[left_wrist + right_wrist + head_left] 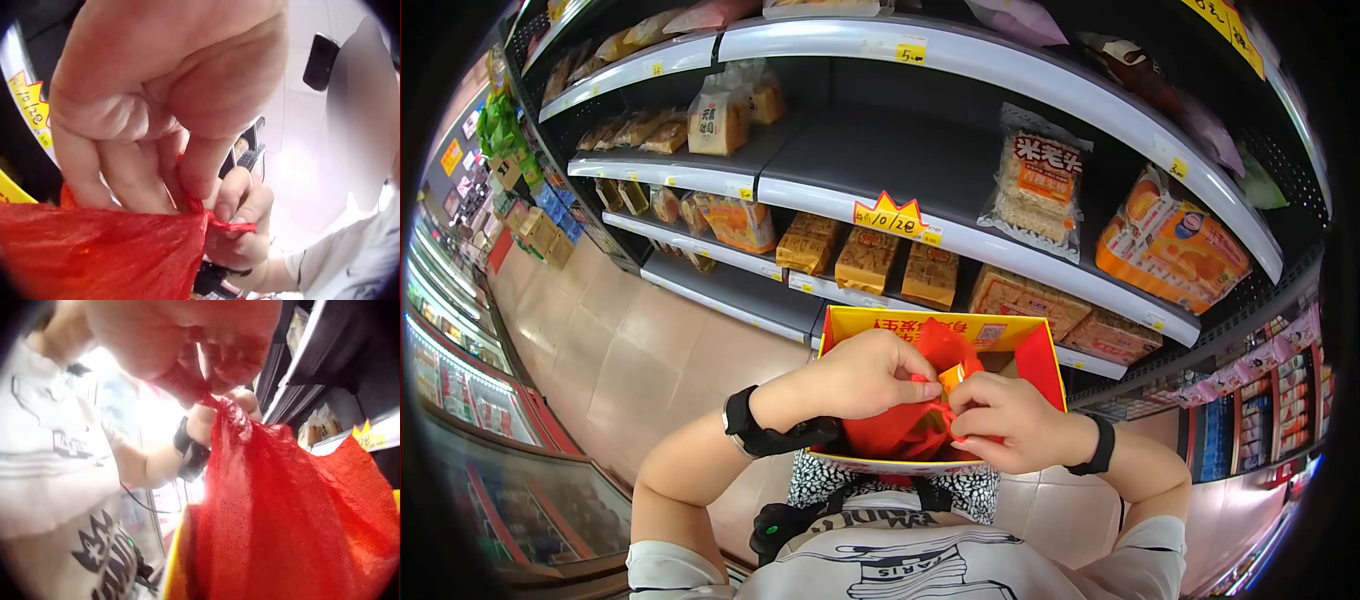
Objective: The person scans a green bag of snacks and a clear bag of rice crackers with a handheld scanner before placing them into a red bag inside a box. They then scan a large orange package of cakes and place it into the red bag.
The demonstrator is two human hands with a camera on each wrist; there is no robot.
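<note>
Head view: both hands (862,375) on red bag (890,438) inside red-yellow box (1040,368).

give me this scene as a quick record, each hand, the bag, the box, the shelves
left hand: pinches the gathered top of the red bag
right hand: pinches the bag's twisted end, close beside the left
bag contents: cannot be told
box: yellow and red, open-topped, below the hands, bag partly inside
shelves: ahead, stocked with packaged food
price sign: yellow, on a shelf edge
</note>
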